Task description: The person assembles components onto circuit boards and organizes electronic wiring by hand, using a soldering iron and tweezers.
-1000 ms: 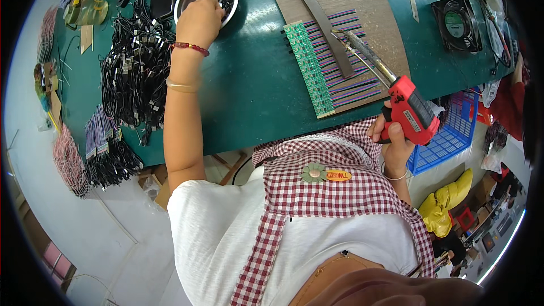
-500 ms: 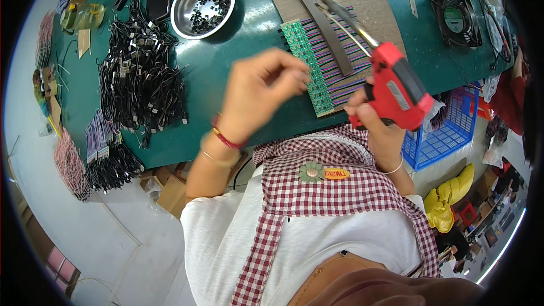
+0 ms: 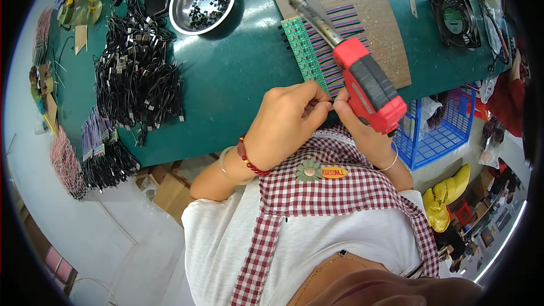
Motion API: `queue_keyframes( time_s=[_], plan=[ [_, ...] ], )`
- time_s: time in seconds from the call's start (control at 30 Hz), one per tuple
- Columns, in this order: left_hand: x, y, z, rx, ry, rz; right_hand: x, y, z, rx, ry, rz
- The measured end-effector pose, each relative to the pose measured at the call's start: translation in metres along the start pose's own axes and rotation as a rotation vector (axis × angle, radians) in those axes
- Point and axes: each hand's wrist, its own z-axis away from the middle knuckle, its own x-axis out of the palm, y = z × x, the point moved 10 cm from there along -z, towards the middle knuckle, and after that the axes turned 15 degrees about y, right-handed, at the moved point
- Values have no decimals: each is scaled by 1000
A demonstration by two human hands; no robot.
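A steel bowl (image 3: pixel 202 1) of small black parts stood on the green desk (image 3: pixel 238 73), beside a heap of black cables (image 3: pixel 139 82). A fan (image 3: pixel 455 18) lay far right; a blue basket (image 3: pixel 439 130) hung below.

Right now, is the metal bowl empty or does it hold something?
Not empty: the metal bowl holds a loose heap of small dark parts, with bare metal beside them.

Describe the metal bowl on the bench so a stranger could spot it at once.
Start at the green work mat covering the bench, then look to its far edge, left of the brown board. The steel bowl sits there, just right of the heap of black cables. It is the only round, shiny container around, and it holds small dark parts.
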Motion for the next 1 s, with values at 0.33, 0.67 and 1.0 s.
queue_keyframes(
  time_s=[0.33, 0.67, 1.0],
  plan=[
    [3, -3, -8, 112, -225, -121, 11, -12, 2, -163, -117, 70],
    [-1, -108, -43, -537, -196, 292, -54, 31, 14, -1, 78, -55],
    [7, -115, -50, -558, -287, 290, -61, 59, 36, 7, 50, 24]
  ],
)
